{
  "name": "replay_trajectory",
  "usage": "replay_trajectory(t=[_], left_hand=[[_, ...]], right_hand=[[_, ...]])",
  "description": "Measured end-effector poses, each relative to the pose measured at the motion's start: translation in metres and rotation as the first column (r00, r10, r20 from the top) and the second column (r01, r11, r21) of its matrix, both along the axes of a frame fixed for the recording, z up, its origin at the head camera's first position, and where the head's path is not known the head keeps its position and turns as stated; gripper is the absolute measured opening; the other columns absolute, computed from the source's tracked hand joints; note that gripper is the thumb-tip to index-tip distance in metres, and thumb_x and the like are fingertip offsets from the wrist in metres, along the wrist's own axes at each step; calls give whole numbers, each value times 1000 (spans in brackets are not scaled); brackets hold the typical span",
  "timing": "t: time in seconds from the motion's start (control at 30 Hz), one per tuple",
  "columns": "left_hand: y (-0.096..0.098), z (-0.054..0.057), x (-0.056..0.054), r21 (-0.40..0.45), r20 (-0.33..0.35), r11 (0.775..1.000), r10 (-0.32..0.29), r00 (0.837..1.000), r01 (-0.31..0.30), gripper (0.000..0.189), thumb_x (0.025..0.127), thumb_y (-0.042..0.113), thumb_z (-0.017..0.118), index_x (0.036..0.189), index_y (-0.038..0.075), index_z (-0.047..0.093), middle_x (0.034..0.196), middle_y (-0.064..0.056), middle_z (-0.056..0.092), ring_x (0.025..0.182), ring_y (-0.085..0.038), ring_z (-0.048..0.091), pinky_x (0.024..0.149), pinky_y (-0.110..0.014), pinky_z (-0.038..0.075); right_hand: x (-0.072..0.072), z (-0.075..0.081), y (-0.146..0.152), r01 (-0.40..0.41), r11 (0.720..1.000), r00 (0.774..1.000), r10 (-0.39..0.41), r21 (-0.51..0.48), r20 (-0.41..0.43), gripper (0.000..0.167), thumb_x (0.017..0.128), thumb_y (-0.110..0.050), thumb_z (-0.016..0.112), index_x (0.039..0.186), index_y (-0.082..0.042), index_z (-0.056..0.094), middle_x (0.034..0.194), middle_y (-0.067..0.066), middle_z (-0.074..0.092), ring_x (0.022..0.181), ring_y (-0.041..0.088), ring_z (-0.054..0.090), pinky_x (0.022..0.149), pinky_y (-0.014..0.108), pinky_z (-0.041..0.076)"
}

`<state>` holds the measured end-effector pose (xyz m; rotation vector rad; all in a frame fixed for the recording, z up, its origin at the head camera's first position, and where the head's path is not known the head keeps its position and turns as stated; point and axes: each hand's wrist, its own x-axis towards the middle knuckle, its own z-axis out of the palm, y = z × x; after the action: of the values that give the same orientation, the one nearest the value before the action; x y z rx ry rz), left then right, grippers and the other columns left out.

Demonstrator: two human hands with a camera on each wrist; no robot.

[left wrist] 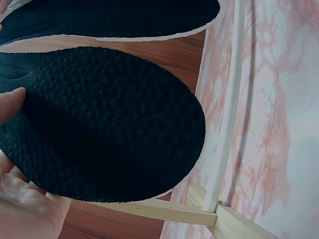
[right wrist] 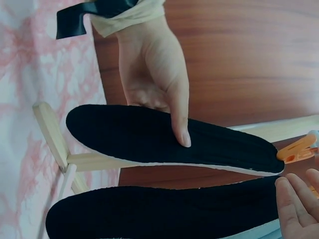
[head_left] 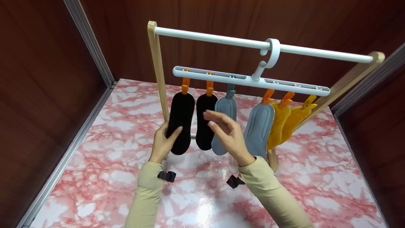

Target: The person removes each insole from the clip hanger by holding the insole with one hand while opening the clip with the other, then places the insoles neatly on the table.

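A black insole [head_left: 181, 109] hangs from an orange clip [head_left: 185, 85] at the hanger's left end. My left hand [head_left: 163, 142] grips its lower half, thumb on the front face and fingers behind. Its dark textured face [left wrist: 124, 124] fills much of the left wrist view. Beside it hangs a second black insole [head_left: 203, 137] from another orange clip [head_left: 209, 88]. In front of that one is my right hand [head_left: 232, 139], fingers extended and holding nothing. In the right wrist view, the right fingertips [right wrist: 285, 191] show near the insoles' clipped ends.
A white hanger [head_left: 215, 76] hooks over the white bar [head_left: 218, 38] of a wooden stand [head_left: 158, 63]. To the right hang two grey insoles [head_left: 258, 122], partly behind my right hand, and two yellow insoles [head_left: 292, 123]. Below lies a red-and-white marbled surface [head_left: 104, 152]; brown panels [head_left: 126, 38] enclose it.
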<state>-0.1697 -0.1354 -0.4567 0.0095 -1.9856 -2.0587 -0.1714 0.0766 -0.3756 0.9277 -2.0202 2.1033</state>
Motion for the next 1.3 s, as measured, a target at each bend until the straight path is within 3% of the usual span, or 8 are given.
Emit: replay_trajectory(t=[0.17,0.33,0.4,0.57,0.9,1.3], left_hand=[[-1,0,1,-23,-15,1000,-4,1000,4,29,89,16,69,112,0,64,103,-14,69,89,-16,66,80,-29,53],[1,19,12,-26,-13,999,-36,999,35,28,90,9,65,115,-4,62,107,-19,67,91,-17,66,81,-29,53],[1,20,12,-14,5,999,-45,999,45,28,90,5,64,116,-6,61,108,-21,67,92,-19,66,83,-32,53],[-2,1,2,-5,11,1000,-30,999,30,31,90,10,66,118,-3,62,109,-18,67,91,-16,66,82,-31,53],[-2,1,7,-46,-27,999,14,1000,-15,31,89,15,69,114,-2,64,104,-17,69,88,-17,67,79,-28,53],[0,2,8,-115,-18,993,3,1000,-5,28,90,9,66,114,-5,63,104,-20,68,90,-23,67,79,-28,52]], right_hand=[[-1,2,-4,-7,1000,1000,7,-5,12,33,95,-1,55,127,7,56,128,22,59,119,24,57,101,36,46],[-3,5,-7,-4,1000,1000,4,-6,8,34,95,-4,56,127,7,55,128,22,59,120,25,57,101,36,45],[-4,6,-8,1,1000,1000,-1,-8,1,34,94,-3,56,127,8,55,127,22,59,119,26,58,101,35,46],[-6,8,-11,13,1000,1000,-13,-20,-18,34,93,0,58,126,8,56,125,23,60,118,27,59,100,33,46],[-7,7,-18,15,997,1000,-15,-76,-4,36,93,0,58,127,9,55,127,23,59,119,27,58,100,35,46],[-10,17,-29,-26,992,999,23,-121,-24,41,93,2,56,132,13,48,135,27,51,126,28,53,105,38,42]])
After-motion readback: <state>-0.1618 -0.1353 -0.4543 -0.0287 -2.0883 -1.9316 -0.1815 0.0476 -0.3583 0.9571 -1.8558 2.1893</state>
